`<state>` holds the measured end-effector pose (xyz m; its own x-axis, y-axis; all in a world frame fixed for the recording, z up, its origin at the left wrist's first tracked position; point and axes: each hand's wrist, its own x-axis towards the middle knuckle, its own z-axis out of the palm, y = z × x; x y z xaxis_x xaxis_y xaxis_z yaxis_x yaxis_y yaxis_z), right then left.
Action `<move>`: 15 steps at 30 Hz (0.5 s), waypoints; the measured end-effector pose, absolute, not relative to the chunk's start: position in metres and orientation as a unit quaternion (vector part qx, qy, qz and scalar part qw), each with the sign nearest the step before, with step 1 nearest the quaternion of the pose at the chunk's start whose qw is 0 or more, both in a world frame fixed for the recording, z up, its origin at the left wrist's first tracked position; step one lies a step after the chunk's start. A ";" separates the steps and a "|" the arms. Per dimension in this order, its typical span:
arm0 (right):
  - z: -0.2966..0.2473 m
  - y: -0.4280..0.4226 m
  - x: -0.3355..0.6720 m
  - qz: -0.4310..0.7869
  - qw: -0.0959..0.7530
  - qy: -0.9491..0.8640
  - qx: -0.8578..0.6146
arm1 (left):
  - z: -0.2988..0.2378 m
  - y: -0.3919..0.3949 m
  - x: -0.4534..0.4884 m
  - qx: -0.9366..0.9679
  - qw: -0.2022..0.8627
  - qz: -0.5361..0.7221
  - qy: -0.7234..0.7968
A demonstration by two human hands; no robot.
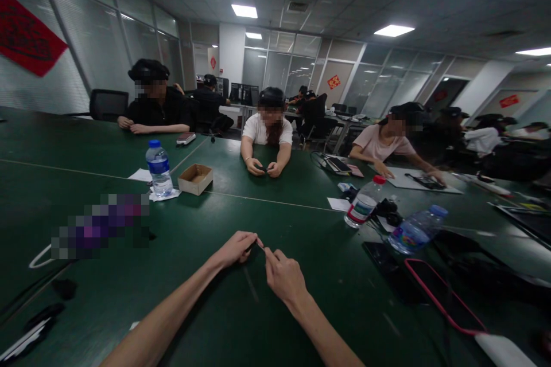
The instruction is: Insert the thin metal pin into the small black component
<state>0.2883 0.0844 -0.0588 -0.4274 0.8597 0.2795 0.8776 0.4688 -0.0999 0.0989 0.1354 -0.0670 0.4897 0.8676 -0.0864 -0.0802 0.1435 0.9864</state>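
Both my hands rest on the dark green table [275, 309] in front of me. My left hand [236, 249] is curled with its fingers pinched together. My right hand [284, 275] is also closed in a pinch. Their fingertips meet on a small thin dark thing [260, 246] held between them, too small to name.
An open cardboard box [195, 178] and a water bottle [159, 168] stand to the far left, two more bottles [364, 202] [415, 230] and phones [390, 266] to the right. Three other people sit across the table; the middle person's hands [263, 168] hold something small.
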 end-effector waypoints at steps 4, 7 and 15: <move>-0.055 0.086 0.295 -0.016 0.135 -0.866 -0.481 | -0.066 0.136 0.093 0.531 0.709 0.334 0.322; -0.053 0.087 0.299 -0.014 0.130 -0.880 -0.457 | -0.066 0.136 0.089 0.521 0.735 0.311 0.302; -0.056 0.090 0.304 -0.010 0.149 -0.895 -0.420 | -0.064 0.137 0.085 0.507 0.766 0.279 0.280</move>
<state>0.3044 0.0898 -0.0564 -0.6034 0.7487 0.2744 0.7547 0.6474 -0.1066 0.0847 0.1368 -0.0635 0.6872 0.7119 -0.1448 -0.1439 0.3288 0.9334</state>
